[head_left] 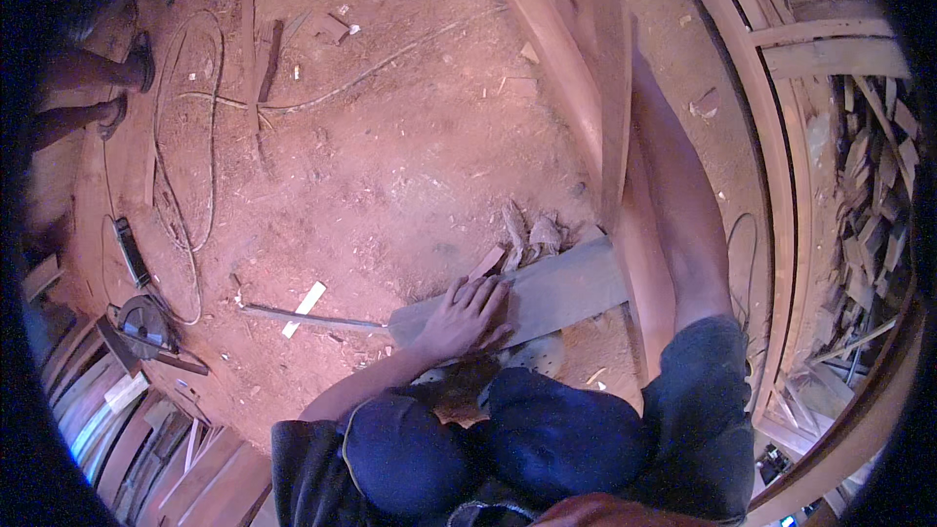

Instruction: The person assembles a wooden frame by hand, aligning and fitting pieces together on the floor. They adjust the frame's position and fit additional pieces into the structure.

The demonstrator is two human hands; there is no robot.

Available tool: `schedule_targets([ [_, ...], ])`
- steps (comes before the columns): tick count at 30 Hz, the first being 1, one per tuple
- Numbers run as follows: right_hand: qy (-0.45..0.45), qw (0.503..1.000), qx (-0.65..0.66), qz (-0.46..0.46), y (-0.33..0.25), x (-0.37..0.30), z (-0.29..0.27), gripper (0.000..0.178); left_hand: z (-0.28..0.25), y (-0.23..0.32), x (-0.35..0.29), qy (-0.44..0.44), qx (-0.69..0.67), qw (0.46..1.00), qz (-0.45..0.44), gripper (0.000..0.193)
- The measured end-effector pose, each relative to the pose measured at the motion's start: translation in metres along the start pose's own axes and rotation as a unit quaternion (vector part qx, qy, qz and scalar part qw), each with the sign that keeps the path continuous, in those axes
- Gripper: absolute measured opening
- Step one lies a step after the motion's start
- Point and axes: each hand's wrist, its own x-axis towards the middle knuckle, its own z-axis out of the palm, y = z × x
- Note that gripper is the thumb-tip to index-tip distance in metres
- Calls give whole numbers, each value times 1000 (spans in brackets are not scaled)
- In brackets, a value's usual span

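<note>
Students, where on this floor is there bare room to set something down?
The widest open patch, sawdust-strewn, lies between the trailing cable and the grey board under the left hand. Crowded: lower left, by the round-bladed power tool and stacked lumber; right, around the scrap-wood pile.

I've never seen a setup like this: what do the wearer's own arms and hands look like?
These are a person's arms, with no machinery or cables on them. The left sleeve and right sleeve are dark and short, leaving both forearms bare. The left hand wears no glove; whether it has a ring is too blurred to tell. The right hand cannot be made out.
</note>
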Motion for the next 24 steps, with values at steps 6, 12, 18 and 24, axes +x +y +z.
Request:
schedule_targets([
  [6,-21,999,-29,-11,-11,-40,5,47,3,-2,-4,5,24,1000,9,70],
  [12,-4,1000,-15,-15,-4,0,5,45,6,1,0,-10,17,1000,0,71],
  [18,-16,998,-42,-38,-5,-33,15,44,9,-5,-11,-10,42,999,-15,72],
  [24,-7,997,-71,-21,-7,-10,-2,43,14,-10,-8,-21,54,998,34,70],
])
